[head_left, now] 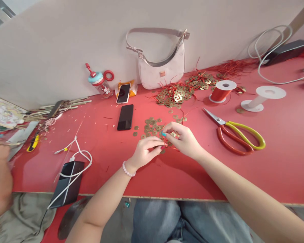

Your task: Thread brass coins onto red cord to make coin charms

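Head view, left to right: at frame centre the left hand [144,152] pinched red cord [176,148] against brass coins [152,127] on the red table [281,162], and the right hand [183,140] gripped a coin there. Threading looked under way; next, I judged, a steady pull through the coin's hole, with scissors [236,135] right of them.

the table [281,162] is red. the scissors [236,134] have one yellow handle and one red handle. the coins [152,126] are gold. at 12 o'clock from the coins, the bag [164,69] is pale pink.
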`<state>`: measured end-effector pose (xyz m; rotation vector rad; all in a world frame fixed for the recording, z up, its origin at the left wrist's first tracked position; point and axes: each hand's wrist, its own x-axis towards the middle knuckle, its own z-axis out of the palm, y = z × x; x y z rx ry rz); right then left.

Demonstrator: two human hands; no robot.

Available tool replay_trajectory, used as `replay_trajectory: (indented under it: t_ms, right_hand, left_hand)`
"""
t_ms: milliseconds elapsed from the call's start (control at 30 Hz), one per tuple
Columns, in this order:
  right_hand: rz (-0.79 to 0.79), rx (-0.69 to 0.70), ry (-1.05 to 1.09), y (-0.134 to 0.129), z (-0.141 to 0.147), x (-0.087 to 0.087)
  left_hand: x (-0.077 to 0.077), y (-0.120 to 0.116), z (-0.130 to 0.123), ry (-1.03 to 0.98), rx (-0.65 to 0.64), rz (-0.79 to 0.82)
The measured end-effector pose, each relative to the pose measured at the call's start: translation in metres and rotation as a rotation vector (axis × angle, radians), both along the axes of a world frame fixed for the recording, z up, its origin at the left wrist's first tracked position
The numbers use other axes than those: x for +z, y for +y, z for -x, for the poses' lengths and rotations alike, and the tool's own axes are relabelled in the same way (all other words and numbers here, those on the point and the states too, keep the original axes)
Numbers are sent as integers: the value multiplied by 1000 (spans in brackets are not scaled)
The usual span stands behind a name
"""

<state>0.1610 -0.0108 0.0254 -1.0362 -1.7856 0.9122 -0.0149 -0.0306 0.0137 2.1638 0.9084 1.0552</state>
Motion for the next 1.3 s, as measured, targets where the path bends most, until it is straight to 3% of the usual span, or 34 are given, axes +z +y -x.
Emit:
replay_trajectory:
  t_ms: [233, 400, 467, 733, 1000, 1100, 1200, 1300]
  right_hand:
    - [-12, -6, -18, 1, 2, -5]
    - [-62, -60, -33, 4, 0, -4]
    - [29, -54, -26, 5, -1, -1]
    - [459, 232, 36, 5, 4, -10]
    - [694, 221, 142, 12, 0, -17]
    - [707, 229, 152, 14, -1, -20]
    - [707, 233, 162, 15, 0, -23]
    - [709, 240, 171, 16, 2, -24]
  left_hand:
    - [2, 0, 1, 15, -30, -82]
    - [-4, 3, -1, 3, 98, -27]
    - [-7, 6, -2, -11, 160, 13]
    - [-17, 11, -2, 73, 241, 57]
    - [-23, 11, -3, 65, 186, 203]
    - [-17, 12, -1, 79, 178, 220]
    - [-2, 3, -2, 77, 267, 28]
    - [12, -15, -6, 43, 165, -83]
